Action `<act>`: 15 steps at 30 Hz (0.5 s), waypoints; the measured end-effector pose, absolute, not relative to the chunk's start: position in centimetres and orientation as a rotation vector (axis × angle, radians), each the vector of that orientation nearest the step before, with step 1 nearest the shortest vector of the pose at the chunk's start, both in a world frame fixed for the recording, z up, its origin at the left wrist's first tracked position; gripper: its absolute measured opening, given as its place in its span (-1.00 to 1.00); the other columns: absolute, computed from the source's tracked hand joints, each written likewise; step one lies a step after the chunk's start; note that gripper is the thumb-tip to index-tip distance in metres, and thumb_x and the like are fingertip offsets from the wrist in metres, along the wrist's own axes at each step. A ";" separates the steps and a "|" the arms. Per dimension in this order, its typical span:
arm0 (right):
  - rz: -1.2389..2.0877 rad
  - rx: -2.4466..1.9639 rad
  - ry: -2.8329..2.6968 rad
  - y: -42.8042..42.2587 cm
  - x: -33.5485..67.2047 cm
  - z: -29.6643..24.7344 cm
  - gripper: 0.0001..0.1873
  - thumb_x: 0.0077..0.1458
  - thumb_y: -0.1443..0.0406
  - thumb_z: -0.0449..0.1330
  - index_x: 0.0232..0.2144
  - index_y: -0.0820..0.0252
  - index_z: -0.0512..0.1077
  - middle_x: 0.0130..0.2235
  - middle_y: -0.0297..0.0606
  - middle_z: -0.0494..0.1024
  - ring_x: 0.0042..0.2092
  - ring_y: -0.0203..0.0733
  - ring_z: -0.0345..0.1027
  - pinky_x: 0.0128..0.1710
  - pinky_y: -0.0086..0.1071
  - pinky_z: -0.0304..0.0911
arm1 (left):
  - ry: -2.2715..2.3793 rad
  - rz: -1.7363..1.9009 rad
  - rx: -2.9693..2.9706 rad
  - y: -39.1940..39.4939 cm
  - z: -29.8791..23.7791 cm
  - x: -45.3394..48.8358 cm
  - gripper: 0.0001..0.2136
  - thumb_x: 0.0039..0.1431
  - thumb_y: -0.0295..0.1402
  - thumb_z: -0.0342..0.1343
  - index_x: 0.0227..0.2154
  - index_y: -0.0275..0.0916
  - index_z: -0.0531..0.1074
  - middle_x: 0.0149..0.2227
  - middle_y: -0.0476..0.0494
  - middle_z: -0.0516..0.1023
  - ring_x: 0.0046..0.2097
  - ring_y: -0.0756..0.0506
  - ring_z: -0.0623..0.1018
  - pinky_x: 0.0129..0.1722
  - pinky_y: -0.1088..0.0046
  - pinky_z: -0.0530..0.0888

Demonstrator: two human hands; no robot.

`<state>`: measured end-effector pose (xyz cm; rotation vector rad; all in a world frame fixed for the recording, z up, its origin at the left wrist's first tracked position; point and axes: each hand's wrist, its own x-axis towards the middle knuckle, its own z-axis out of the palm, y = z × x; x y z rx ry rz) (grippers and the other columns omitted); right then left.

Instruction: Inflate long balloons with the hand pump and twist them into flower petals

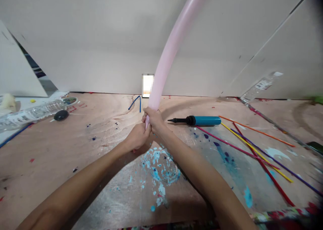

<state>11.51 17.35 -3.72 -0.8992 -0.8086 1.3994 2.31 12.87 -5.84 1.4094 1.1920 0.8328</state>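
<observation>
Clear bottle lay far left, black oval object beside it. Left hand was closed on the lower end of the pale pink balloon, above the table. Right hand, also closed, gripped just higher. Further right lay blue pump, thin coloured strips.

A craft workspace, judging by the paint-spattered table, the blue hand pump and loose coloured balloons.
</observation>
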 end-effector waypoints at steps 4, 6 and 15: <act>1.468 -0.753 -0.857 17.5 13.5 -1.5 -0.72 -0.22 0.19 0.33 -0.54 0.21 0.32 -0.62 -0.42 0.37 -0.58 -0.36 0.27 -0.58 -0.46 0.24 | 0.874 0.743 1.152 13.0 -4.7 1.7 -0.60 0.01 0.01 0.13 -0.38 -0.29 0.33 -0.50 -0.09 0.42 -0.53 -0.02 0.41 -0.57 0.48 0.34; 1.498 -0.672 -0.845 17.6 14.4 -0.4 -0.65 -0.23 0.13 0.36 -0.47 0.20 0.34 -0.55 -0.42 0.41 -0.54 -0.34 0.30 -0.50 -0.42 0.31 | 0.766 0.674 0.980 12.9 -4.4 1.5 -0.54 0.00 0.06 0.12 -0.33 -0.30 0.33 -0.48 -0.10 0.42 -0.53 -0.02 0.42 -0.59 0.48 0.38; 1.510 -0.553 -0.736 17.9 16.0 0.5 -0.63 -0.17 0.08 0.30 -0.35 0.13 0.34 -0.49 -0.45 0.39 -0.51 -0.36 0.29 -0.46 -0.42 0.33 | 0.618 0.579 0.721 12.3 -4.5 1.8 -0.65 0.08 -0.10 0.08 -0.27 -0.34 0.38 -0.43 -0.13 0.46 -0.52 -0.04 0.49 -0.57 0.46 0.45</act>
